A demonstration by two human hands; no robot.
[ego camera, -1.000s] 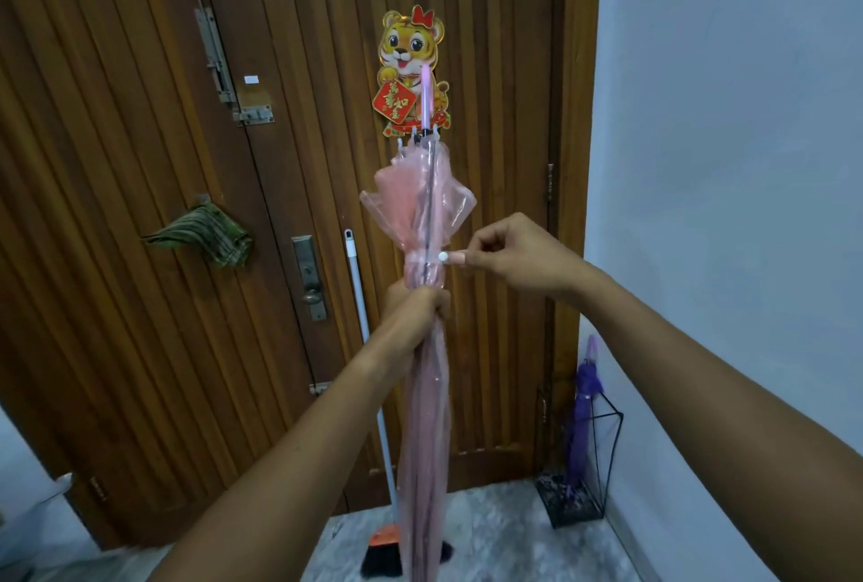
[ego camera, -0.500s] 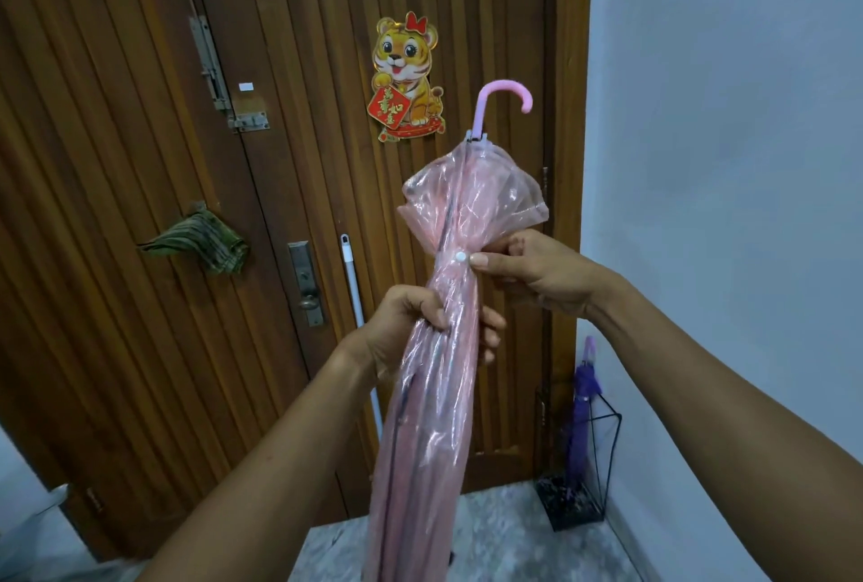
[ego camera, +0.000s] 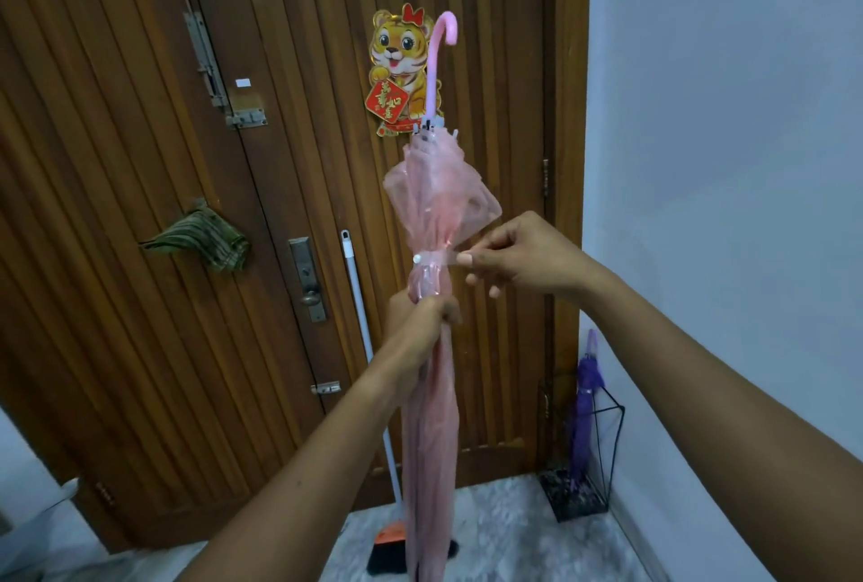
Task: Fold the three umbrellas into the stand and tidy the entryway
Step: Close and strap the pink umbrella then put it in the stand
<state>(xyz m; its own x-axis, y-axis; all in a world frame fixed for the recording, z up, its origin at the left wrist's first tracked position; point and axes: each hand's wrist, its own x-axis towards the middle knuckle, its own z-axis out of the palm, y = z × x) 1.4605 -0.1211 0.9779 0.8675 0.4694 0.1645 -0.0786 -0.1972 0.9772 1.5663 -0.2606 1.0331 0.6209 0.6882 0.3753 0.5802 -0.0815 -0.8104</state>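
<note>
A folded pink see-through umbrella (ego camera: 429, 418) stands upright in front of me, its curved pink handle (ego camera: 439, 58) at the top. My left hand (ego camera: 420, 320) grips the bunched canopy around the middle. Just above it, a clear strap with a white snap (ego camera: 417, 259) wraps the canopy. My right hand (ego camera: 518, 254) pinches the strap's free end at the right side. A black wire umbrella stand (ego camera: 602, 446) sits on the floor in the right corner, with a folded purple umbrella (ego camera: 586, 404) standing in it.
A brown wooden door (ego camera: 280, 161) fills the view ahead, with a tiger sticker (ego camera: 397, 63) and a green cloth (ego camera: 205, 240) hung on it. A broom (ego camera: 369, 371) with a white pole leans against the door. The pale wall (ego camera: 724, 161) is at the right.
The umbrella has turned and straightened upright, so the snap now faces left. My right hand has shifted from pressing the snap to pinching the strap end at the right.
</note>
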